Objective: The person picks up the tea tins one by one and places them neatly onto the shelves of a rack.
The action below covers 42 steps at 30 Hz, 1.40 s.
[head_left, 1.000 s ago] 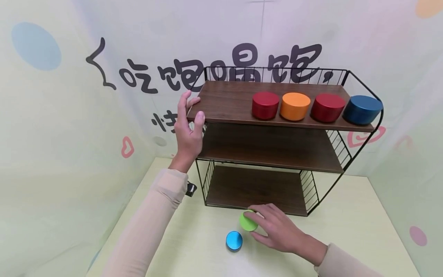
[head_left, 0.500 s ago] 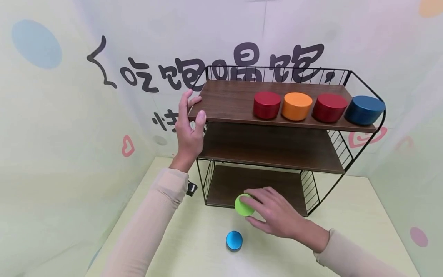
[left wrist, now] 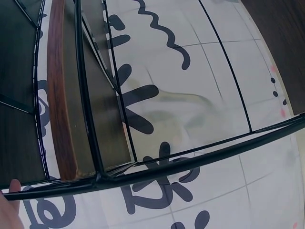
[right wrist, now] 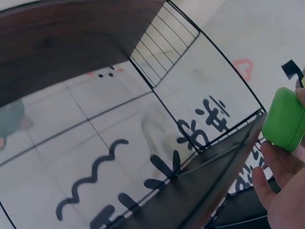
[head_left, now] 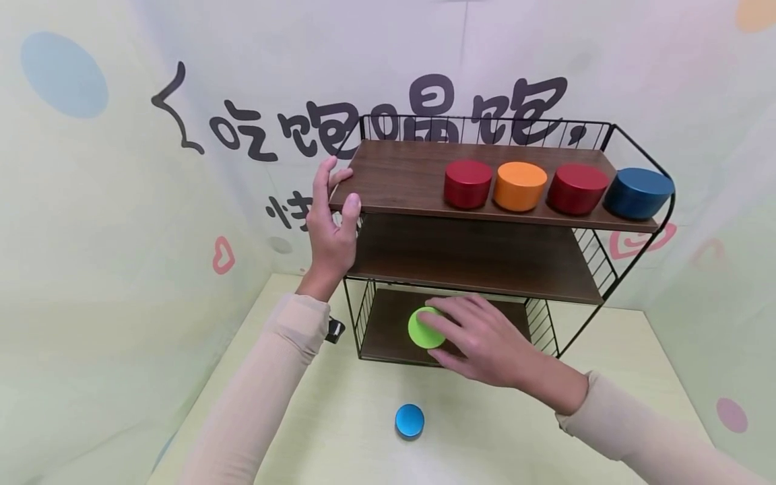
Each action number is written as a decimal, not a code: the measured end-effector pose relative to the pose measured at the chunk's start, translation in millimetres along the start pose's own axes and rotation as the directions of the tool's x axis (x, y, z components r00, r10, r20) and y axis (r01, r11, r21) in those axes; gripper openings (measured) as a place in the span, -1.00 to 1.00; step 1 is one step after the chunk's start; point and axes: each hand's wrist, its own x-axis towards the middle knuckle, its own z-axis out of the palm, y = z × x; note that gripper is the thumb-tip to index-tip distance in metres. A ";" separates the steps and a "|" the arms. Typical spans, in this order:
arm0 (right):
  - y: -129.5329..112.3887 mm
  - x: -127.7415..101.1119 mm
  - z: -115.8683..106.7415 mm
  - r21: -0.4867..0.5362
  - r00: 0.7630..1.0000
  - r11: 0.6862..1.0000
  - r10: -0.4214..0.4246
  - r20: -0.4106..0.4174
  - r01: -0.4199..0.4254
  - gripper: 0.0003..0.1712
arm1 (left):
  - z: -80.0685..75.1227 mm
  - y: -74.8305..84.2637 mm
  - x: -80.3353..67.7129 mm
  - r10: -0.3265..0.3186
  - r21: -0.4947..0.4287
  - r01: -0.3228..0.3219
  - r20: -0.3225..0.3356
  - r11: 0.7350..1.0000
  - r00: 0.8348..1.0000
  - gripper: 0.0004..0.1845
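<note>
My right hand (head_left: 488,343) pinches a round light-green tin (head_left: 424,329) between thumb and fingers, lid toward the head camera. The tin overlaps the dark bottom shelf (head_left: 386,323) of a three-tier rack in the head view. At the right edge of the right wrist view the green tin (right wrist: 283,119) shows side-on, fingers against it. My left hand (head_left: 330,232) grips the left end of the rack's top shelf (head_left: 394,178), thumb at its front edge. Only a bit of that hand shows in the left wrist view, by the black wire frame (left wrist: 157,169).
A small bright-blue tin (head_left: 409,420) sits on the pale table (head_left: 339,431) in front of the rack. Along the top shelf's right half stand a red tin (head_left: 467,184), an orange tin (head_left: 519,186), another red tin (head_left: 577,189) and a dark-blue tin (head_left: 639,193).
My right hand has carried the green tin up from near the tabletop and away from me, to in front of the bottom shelf. The left hand has stayed on the rack.
</note>
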 end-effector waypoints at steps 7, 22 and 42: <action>4.3 17.2 -15.5 -0.029 1.000 0.999 -0.021 0.004 0.021 -0.38 | -0.6 0.0 0.3 0.005 0.003 -0.005 -0.002 1.000 1.000 -0.41; 12.0 55.0 -51.2 -0.113 0.989 0.990 -0.101 -0.107 0.089 -0.32 | -0.7 -3.3 0.7 0.010 0.002 -0.010 0.002 1.000 1.000 -0.41; 25.4 102.4 -88.3 -0.161 0.965 0.985 -0.101 -0.242 0.062 -0.37 | -0.5 -0.9 0.1 0.019 -0.022 -0.019 -0.005 1.000 1.000 -0.39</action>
